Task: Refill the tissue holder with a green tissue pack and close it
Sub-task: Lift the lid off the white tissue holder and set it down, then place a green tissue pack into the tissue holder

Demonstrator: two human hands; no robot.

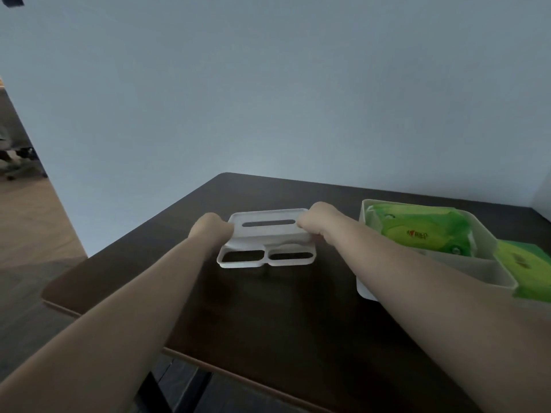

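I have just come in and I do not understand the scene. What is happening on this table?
A person grips a white tissue holder at its two ends, the left hand on one side and the right hand on the other, over a dark table. To the right, a white bin holds a green tissue pack, and another green pack lies beside it. No pack is in hand yet.

Single view only, head-worn wide-angle camera. Looks forward and down along both outstretched forearms, which enter from the lower corners and converge near centre frame. Horizon tilted: the dark bench (268, 308) runs diagonally, its near edge dropping from left to lower right. Plain wall (268, 84) fills the upper half, close behind the bench's far edge. Floor (32, 222) visible at far left. Bench contents sit mid-frame and at right edge. Strong edge distortion. No second view to compare overlap.
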